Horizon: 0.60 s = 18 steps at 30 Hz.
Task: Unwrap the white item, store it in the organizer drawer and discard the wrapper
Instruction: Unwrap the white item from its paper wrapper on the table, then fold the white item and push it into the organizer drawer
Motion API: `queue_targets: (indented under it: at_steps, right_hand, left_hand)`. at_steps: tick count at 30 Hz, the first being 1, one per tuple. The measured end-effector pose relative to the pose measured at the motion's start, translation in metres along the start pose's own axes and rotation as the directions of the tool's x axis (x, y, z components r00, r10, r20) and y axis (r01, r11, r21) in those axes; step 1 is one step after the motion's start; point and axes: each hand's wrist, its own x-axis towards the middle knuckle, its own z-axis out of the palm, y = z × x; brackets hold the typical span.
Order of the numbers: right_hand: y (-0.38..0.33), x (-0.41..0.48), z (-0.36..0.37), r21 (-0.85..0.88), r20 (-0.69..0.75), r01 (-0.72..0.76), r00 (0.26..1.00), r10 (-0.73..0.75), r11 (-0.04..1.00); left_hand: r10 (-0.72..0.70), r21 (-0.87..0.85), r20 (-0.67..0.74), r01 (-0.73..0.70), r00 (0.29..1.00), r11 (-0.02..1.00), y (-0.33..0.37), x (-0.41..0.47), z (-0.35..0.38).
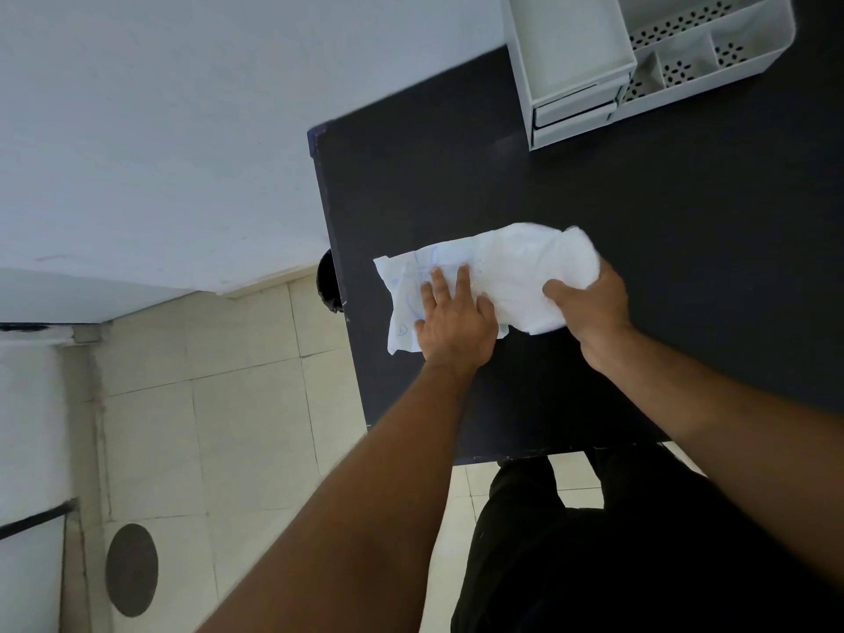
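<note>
A crumpled white paper wrapper (411, 285) with faint blue scribbles lies on the dark table (639, 221), bulging at its right end around the white item (525, 262). My left hand (452, 317) presses flat on the wrapper's left part, fingers spread. My right hand (589, 303) grips the bulging right end of the bundle. The white organizer (580, 61) stands at the table's far right; its small drawers (573, 111) face me and look closed.
A perforated white tray section (694, 43) adjoins the organizer. A dark round bin (329, 285) shows just beyond the table's left edge. Tiled floor lies to the left with a round drain cover (131, 569). My dark trousers are below the table's near edge.
</note>
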Motion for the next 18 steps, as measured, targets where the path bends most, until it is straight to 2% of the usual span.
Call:
queue_targets:
  at_steps: [2, 4, 5, 10, 12, 15, 18]
  right_hand:
    - [-0.003, 0.001, -0.005, 0.078, 0.07, -0.077, 0.995, 0.071, 0.994]
    - [-0.005, -0.001, -0.01, 0.064, 0.189, -0.169, 0.97, 0.154, 0.984]
    - [-0.004, -0.001, -0.011, 0.046, 0.2, -0.18, 0.966, 0.167, 0.983]
    - [-0.001, 0.001, -0.02, 0.188, 0.031, -0.122, 0.993, 0.118, 0.975]
    - [0.0, 0.002, -0.026, 0.252, 0.084, -0.107, 0.993, 0.089, 0.962]
    - [-0.003, 0.001, -0.032, 0.254, 0.162, -0.078, 0.986, 0.037, 0.964]
    - [-0.013, -0.001, -0.033, 0.235, 0.059, 0.01, 0.998, -0.025, 0.972]
  left_hand:
    - [-0.007, -0.028, 0.008, 0.007, 1.0, 1.0, 0.002, -0.001, 0.0]
    - [-0.017, -0.05, 0.021, 0.018, 1.0, 0.999, 0.004, -0.001, 0.001]
    - [-0.023, -0.066, 0.028, 0.025, 0.999, 0.997, 0.005, -0.001, 0.002]
    - [-0.034, -0.103, 0.036, 0.037, 0.999, 0.994, 0.005, -0.001, 0.003]
    - [-0.034, -0.105, 0.027, 0.037, 0.999, 0.994, 0.006, -0.001, 0.003]
    - [-0.038, -0.136, -0.004, 0.037, 0.999, 0.99, 0.008, -0.002, 0.003]
    - [-0.029, -0.205, -0.096, 0.008, 0.995, 0.979, 0.016, -0.008, -0.001]
